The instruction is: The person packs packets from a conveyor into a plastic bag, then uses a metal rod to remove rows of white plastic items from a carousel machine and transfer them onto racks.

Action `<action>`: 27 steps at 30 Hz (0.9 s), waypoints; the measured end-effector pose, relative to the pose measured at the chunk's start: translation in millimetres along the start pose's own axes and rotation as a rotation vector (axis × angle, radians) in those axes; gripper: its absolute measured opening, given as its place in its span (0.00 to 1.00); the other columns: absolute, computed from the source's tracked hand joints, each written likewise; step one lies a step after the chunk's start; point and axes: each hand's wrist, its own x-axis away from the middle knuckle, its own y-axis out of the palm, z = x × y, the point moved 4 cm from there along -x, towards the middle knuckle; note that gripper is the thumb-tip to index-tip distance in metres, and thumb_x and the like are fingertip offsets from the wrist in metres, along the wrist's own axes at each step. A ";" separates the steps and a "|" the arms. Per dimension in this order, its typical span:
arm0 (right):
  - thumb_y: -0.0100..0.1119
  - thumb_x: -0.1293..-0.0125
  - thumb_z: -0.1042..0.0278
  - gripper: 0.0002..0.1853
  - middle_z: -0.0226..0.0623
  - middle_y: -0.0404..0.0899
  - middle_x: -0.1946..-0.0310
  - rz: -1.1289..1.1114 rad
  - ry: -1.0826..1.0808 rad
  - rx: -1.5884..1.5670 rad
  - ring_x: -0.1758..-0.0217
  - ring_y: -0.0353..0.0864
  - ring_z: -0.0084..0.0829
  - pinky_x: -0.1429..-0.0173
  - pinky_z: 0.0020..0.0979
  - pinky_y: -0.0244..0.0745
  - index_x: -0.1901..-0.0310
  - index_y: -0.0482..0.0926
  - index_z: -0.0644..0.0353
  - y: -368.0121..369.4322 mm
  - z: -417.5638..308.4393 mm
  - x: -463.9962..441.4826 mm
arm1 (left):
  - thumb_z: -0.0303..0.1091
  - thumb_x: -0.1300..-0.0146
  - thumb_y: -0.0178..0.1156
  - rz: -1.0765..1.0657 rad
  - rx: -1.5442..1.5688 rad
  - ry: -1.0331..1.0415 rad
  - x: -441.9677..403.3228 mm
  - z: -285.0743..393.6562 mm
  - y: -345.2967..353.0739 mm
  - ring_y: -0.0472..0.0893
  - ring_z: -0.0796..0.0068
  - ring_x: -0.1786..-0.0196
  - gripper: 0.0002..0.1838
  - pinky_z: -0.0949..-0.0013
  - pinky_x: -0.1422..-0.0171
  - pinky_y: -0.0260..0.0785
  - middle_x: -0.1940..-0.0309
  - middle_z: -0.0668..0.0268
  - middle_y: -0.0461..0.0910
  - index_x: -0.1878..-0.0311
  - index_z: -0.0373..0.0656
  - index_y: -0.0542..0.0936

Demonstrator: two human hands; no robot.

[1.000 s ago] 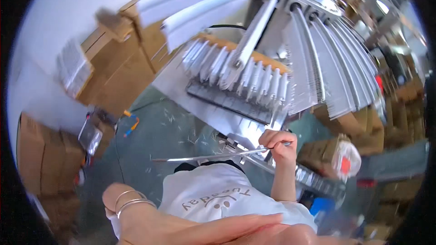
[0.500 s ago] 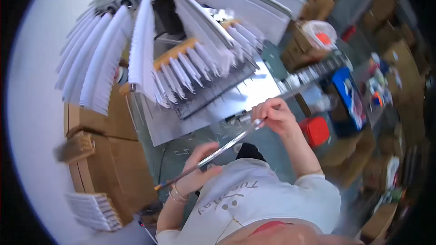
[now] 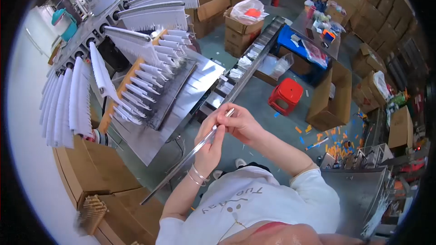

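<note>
A thin, shiny metal rod slants across in front of my body, its darker lower end pointing down to the left. My left hand is closed around the rod near its upper end, thumb and fingers pressed on it. Just above, my right hand pinches the tip, its fingers touching those of the left. Beyond my hands, a wooden rack carries a row of short white fringed pieces over a metal table. Long white fringed strips hang on rods from the machine at the left.
A metal conveyor track runs away from the table. To its right stand a red stool, a blue crate and an open cardboard box. Orange and blue scraps litter the floor. Cardboard boxes stand at the left.
My left hand has come up along the rod to meet the right hand and closed on it. The rod now tilts more steeply. The view has swung to the right.
</note>
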 end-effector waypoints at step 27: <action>0.57 0.38 0.75 0.04 0.43 0.77 0.64 0.198 -1.009 0.881 0.60 0.77 0.38 0.55 0.34 0.71 0.67 0.75 0.66 -64.0 -58.3 189.6 | 0.30 0.39 0.58 -0.027 -0.073 0.452 4.9 -12.8 113.2 0.69 0.68 0.46 0.29 0.66 0.41 0.61 0.48 0.57 0.67 0.36 0.35 0.61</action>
